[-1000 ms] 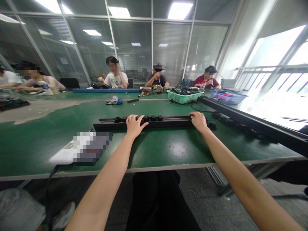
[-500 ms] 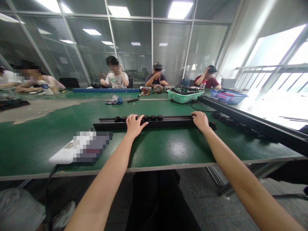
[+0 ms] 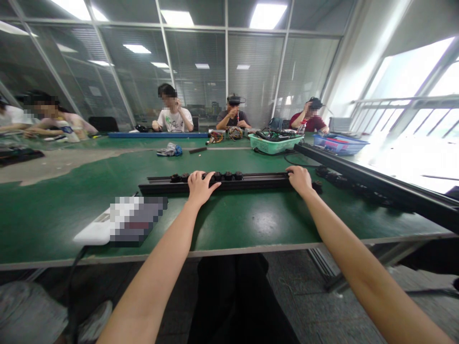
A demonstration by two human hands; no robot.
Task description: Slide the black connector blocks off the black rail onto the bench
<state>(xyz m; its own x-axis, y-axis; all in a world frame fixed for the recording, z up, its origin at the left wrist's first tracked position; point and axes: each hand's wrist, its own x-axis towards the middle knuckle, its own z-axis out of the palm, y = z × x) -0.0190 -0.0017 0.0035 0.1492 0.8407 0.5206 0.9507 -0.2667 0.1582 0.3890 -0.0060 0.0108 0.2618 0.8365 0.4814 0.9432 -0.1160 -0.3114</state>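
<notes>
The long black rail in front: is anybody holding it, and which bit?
Yes, the left hand holds the long black rail just left of its middle. The right hand is at its right end; its grip is hidden.

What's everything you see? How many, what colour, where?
Lights: several, white, top.
Glass wall: one, grey, background.
Windows: several, white, right.
People: at least five, mixed clothes, far side.
Table: one, green, middle.
Rail: one, black, centre.
Round parts: several, black, along rail.
Beam: one, black, right.
Small parts: several, black, beside beam.
Basket: one, green, far side.
Bin: one, blue, beside basket.
Cloth: one, grey-blue, far side.
Bar: one, blue, far side.
Wire bundles: two, multicoloured, far side.
Blurred items: count unclear, white and dark, left.
Legs: two, black-trousered, below.
Left hand: one, bare, on rail.
Right hand: one, bare, on rail.
</notes>
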